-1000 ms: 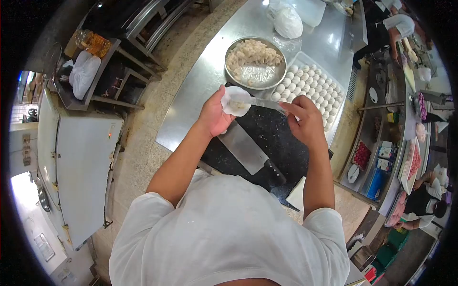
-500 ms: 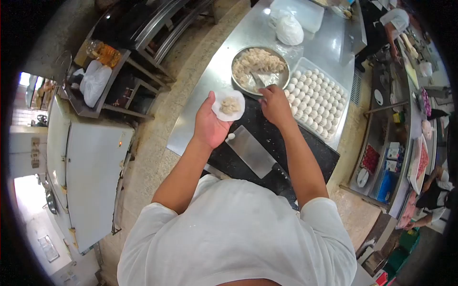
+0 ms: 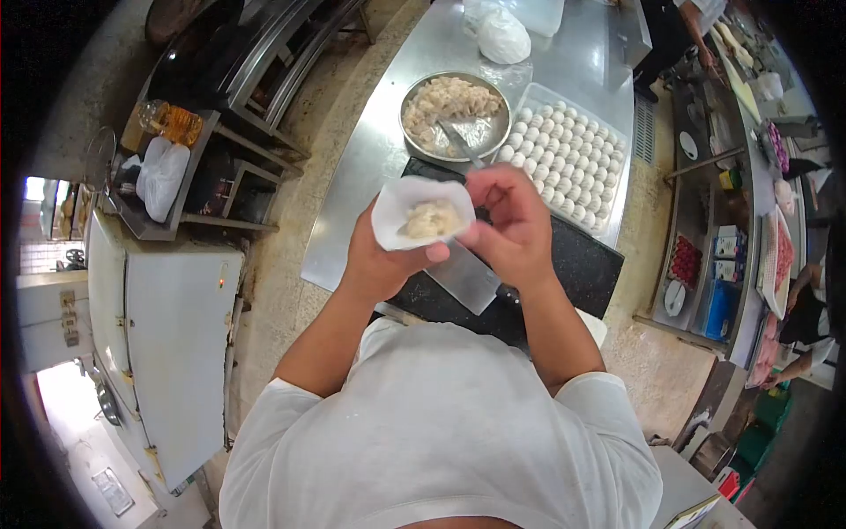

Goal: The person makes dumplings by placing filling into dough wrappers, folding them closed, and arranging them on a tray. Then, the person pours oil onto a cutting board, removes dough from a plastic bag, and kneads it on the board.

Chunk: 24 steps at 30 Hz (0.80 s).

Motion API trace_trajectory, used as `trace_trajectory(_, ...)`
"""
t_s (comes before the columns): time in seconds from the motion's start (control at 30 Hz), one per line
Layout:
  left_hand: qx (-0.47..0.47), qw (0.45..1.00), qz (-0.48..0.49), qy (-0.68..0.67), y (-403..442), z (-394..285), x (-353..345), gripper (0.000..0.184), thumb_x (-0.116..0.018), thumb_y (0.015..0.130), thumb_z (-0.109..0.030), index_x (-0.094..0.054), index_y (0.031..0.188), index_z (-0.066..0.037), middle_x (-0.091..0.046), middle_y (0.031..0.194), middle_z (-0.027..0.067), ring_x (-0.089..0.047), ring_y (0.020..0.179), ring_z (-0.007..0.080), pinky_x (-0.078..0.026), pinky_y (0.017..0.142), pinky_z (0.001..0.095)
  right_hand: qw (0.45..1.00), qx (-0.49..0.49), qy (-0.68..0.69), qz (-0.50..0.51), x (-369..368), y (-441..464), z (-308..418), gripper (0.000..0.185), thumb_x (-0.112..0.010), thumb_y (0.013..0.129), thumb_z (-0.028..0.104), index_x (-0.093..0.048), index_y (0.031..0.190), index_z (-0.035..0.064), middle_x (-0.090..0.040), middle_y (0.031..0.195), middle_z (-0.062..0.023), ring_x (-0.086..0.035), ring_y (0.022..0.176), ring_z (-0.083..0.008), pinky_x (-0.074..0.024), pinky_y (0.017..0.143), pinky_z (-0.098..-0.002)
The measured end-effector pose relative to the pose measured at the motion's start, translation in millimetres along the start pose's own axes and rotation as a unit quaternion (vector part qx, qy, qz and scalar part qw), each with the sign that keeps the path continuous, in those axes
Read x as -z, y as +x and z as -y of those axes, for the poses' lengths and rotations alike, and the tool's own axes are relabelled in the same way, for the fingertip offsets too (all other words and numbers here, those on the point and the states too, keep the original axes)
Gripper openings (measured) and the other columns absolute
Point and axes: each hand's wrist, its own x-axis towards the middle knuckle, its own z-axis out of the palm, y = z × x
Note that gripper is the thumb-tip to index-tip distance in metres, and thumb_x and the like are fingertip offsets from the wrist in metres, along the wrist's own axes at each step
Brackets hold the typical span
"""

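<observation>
A round white dumpling wrapper [image 3: 394,214] with a lump of pale filling [image 3: 430,220] rests in my left hand [image 3: 374,264], whose fingers are mostly hidden beneath it. My right hand [image 3: 515,225] is at the wrapper's right edge, thumb and curled fingers against it. Just beyond, a metal spatula [image 3: 459,141] leans in a round metal bowl [image 3: 412,141] of pale filling [image 3: 449,99], its handle end near my right knuckles. Under my hands, a cleaver [image 3: 467,280] lies on a black board [image 3: 577,269].
A tray [image 3: 608,231] of several white dumplings [image 3: 564,159] stands right of the bowl on the steel table [image 3: 370,132]. Behind are a white plastic bag [image 3: 504,37] and a clear container [image 3: 538,13]. A white chest [image 3: 181,344] stands left; shelving and people are at right.
My right hand has let go of the spatula and come back to the wrapper. My left hand has raised the filled wrapper nearer the camera. The view has shifted slightly.
</observation>
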Motion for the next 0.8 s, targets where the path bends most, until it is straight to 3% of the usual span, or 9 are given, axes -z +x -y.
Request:
trace_trajectory(0.07,-0.025,0.999,-0.008,-0.039,-3.3,-8.9,-3.6,0.066,-0.091,0.070,-0.009,-0.056,0.126,-0.001,-0.062,0.125,0.0110,-0.061,0.114,0.0200,-0.052,0.097,0.0369,0.999,0.001,-0.002,0.032,-1.0,-9.2,11.0,0.042,-0.085,0.077,0.014,-0.062,0.108,-0.0009,-0.062,0.103,-0.0092,-0.061,0.092,-0.0159,-0.0505,0.080,-0.0298)
trace_trajectory(0.13,-0.036,0.999,0.010,-0.011,-2.1,-17.4,-9.8,0.060,-0.090,0.071,-0.013,-0.059,0.121,-0.001,-0.064,0.118,0.0130,-0.063,0.112,0.0233,-0.053,0.094,0.0380,0.996,0.053,-0.046,0.058,-1.9,-16.4,18.2,0.039,-0.086,0.076,0.014,-0.064,0.106,0.0004,-0.063,0.103,-0.0090,-0.061,0.091,-0.0160,-0.0504,0.080,-0.0293)
trace_trajectory(0.2,-0.184,0.975,0.089,0.082,5.1,-15.8,-10.0,0.057,-0.090,0.071,-0.013,-0.060,0.118,-0.001,-0.066,0.116,0.0152,-0.065,0.109,0.0244,-0.053,0.092,0.0372,0.993,0.079,-0.078,0.033,-2.1,-16.8,28.1,0.029,-0.084,0.076,0.009,-0.066,0.098,0.0023,-0.065,0.094,-0.0082,-0.063,0.083,-0.0185,-0.0515,0.074,-0.0296)
trace_trajectory(0.27,-0.186,0.974,0.085,0.094,5.5,-17.8,-12.4,0.054,-0.090,0.070,-0.014,-0.063,0.115,-0.002,-0.066,0.117,0.0168,-0.066,0.106,0.0275,-0.052,0.092,0.0379,0.950,0.164,-0.257,0.070,3.1,-15.7,37.2,0.024,-0.083,0.072,0.005,-0.068,0.090,0.0040,-0.064,0.084,-0.0078,-0.064,0.075,-0.0233,-0.0521,0.067,-0.0308)
trace_trajectory(0.37,-0.200,0.953,0.131,0.188,9.6,-24.0,-7.3,0.049,-0.089,0.070,-0.015,-0.065,0.111,-0.003,-0.066,0.118,0.0172,-0.066,0.105,0.0290,-0.052,0.091,0.0388,0.923,0.167,-0.332,0.103,3.4,-16.2,49.4,0.024,-0.082,0.068,0.004,-0.068,0.088,0.0052,-0.062,0.079,-0.0078,-0.064,0.071,-0.0263,-0.0517,0.061,-0.0319)
trace_trajectory(0.47,-0.200,0.930,0.183,0.249,11.2,-31.5,-6.9,0.047,-0.088,0.070,-0.017,-0.066,0.109,-0.004,-0.066,0.118,0.0163,-0.066,0.106,0.0299,-0.052,0.090,0.0389,0.914,0.202,-0.339,0.090,6.6,-16.9,47.8,0.024,-0.082,0.069,0.005,-0.068,0.088,0.0054,-0.063,0.081,-0.0075,-0.065,0.070,-0.0247,-0.0512,0.058,-0.0324)
trace_trajectory(0.6,-0.187,0.958,0.103,0.189,5.0,-29.2,-20.6,0.043,-0.088,0.071,-0.015,-0.067,0.108,-0.006,-0.068,0.111,0.0147,-0.065,0.103,0.0282,-0.051,0.088,0.0369,0.921,0.218,-0.320,0.044,-4.7,-9.8,50.9,0.024,-0.080,0.069,0.004,-0.068,0.090,0.0062,-0.062,0.081,-0.0073,-0.064,0.068,-0.0237,-0.0505,0.056,-0.0335)
trace_trajectory(0.67,-0.192,0.965,0.052,0.173,6.0,-27.3,-18.5,0.042,-0.088,0.071,-0.014,-0.068,0.106,-0.006,-0.068,0.108,0.0139,-0.064,0.102,0.0276,-0.051,0.087,0.0364,0.918,0.174,-0.327,0.142,2.0,-11.4,51.4,0.026,-0.080,0.069,0.004,-0.068,0.092,0.0060,-0.062,0.083,-0.0083,-0.064,0.069,-0.0242,-0.0516,0.057,-0.0337)
trace_trajectory(0.8,-0.210,0.941,0.116,0.241,10.0,-30.6,-12.7,0.041,-0.088,0.068,-0.011,-0.068,0.104,-0.006,-0.067,0.102,0.0118,-0.063,0.098,0.0252,-0.051,0.083,0.0346,0.901,0.200,-0.363,0.131,-0.3,-12.2,53.8,0.028,-0.080,0.068,0.003,-0.067,0.092,0.0055,-0.062,0.083,-0.0083,-0.064,0.070,-0.0248,-0.0527,0.059,-0.0337)
